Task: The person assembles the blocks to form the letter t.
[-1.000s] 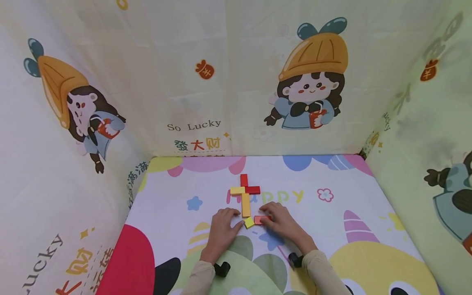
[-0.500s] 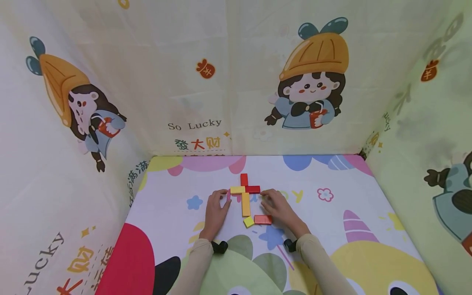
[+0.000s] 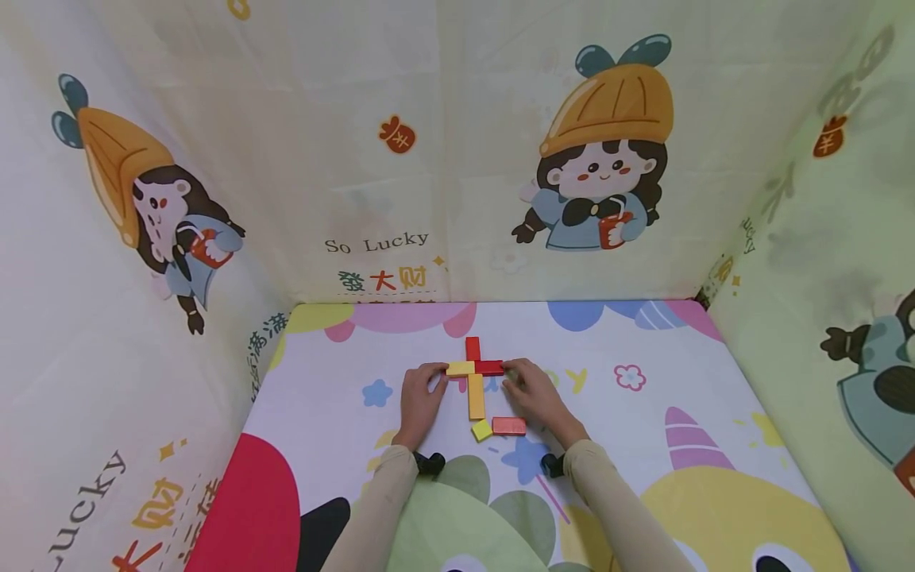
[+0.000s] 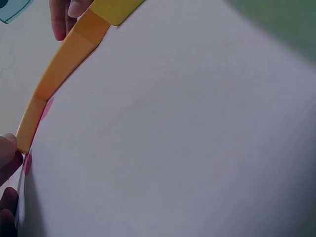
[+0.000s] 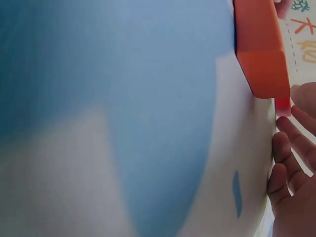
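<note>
Flat coloured blocks lie on the printed cloth. A pale yellow block [image 3: 461,369] and a dark red block [image 3: 489,368] lie end to end in a crosswise row. My left hand [image 3: 420,401] touches the pale yellow block's left end with its fingertips. At the row's other end, my right hand [image 3: 538,397] has its fingertips against the dark red block. A bright red block [image 3: 472,349] stands beyond the row, an orange-yellow block [image 3: 476,397] on the near side. Closest to me are a small yellow block [image 3: 482,430], turned at an angle, and a salmon block [image 3: 509,427].
The table cloth [image 3: 593,429] carries printed stars, letters and cartoon shapes. Cream printed curtains [image 3: 457,159] rise behind the table and along both sides. Black cameras sit on both wrists, the left camera [image 3: 430,464] and the right camera [image 3: 552,465].
Both hands have moved forward from beside the small yellow and salmon blocks to the two ends of the crosswise row, then closed in to touch it. The blocks look almost unmoved.
</note>
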### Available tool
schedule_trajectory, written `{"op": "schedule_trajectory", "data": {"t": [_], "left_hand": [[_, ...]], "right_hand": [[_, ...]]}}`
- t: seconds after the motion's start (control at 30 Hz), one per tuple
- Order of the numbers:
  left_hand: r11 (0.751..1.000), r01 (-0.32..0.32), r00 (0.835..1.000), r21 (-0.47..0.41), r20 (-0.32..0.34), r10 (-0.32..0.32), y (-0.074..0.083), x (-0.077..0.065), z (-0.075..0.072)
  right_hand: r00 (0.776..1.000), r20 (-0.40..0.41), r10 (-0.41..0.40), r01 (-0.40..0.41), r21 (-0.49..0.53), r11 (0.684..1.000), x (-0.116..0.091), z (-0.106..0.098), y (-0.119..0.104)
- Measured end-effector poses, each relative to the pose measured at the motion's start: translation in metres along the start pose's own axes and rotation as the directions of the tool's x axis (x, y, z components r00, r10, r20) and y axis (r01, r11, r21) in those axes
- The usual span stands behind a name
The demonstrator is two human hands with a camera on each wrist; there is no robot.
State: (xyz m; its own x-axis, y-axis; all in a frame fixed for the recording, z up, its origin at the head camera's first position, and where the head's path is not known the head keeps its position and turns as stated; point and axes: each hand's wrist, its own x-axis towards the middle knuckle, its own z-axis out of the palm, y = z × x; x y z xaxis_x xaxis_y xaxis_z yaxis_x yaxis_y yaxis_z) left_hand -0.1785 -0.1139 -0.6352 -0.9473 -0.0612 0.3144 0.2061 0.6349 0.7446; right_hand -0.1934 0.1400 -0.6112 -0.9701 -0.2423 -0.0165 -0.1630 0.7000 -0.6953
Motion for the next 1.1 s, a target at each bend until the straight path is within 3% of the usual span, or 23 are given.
{"op": "schedule_trajectory", "data": {"t": [0.17,0.4,0.8,1.1], "left_hand": [[1.0,0.004,1.0,0.013,0.003,-0.004,-0.002,0.0,0.001],[0.998,-0.042,0.998,0.056,-0.039,0.044,-0.005,0.002,0.005],[0.996,0.021,1.0,0.089,-0.018,-0.02,-0.004,0.003,0.007],[0.996,0.0,0.999,0.091,-0.038,0.003,-0.003,0.002,0.006]], "right_hand": [[1.0,-0.001,0.017,-0.017,-0.036,0.999,0.003,0.001,-0.002],[0.999,-0.003,0.049,-0.049,-0.103,0.994,0.012,0.002,-0.009],[0.996,-0.06,0.061,-0.068,-0.127,0.99,0.013,0.005,-0.012],[0.998,-0.053,0.047,-0.053,-0.138,0.989,0.015,0.006,-0.01]]}}
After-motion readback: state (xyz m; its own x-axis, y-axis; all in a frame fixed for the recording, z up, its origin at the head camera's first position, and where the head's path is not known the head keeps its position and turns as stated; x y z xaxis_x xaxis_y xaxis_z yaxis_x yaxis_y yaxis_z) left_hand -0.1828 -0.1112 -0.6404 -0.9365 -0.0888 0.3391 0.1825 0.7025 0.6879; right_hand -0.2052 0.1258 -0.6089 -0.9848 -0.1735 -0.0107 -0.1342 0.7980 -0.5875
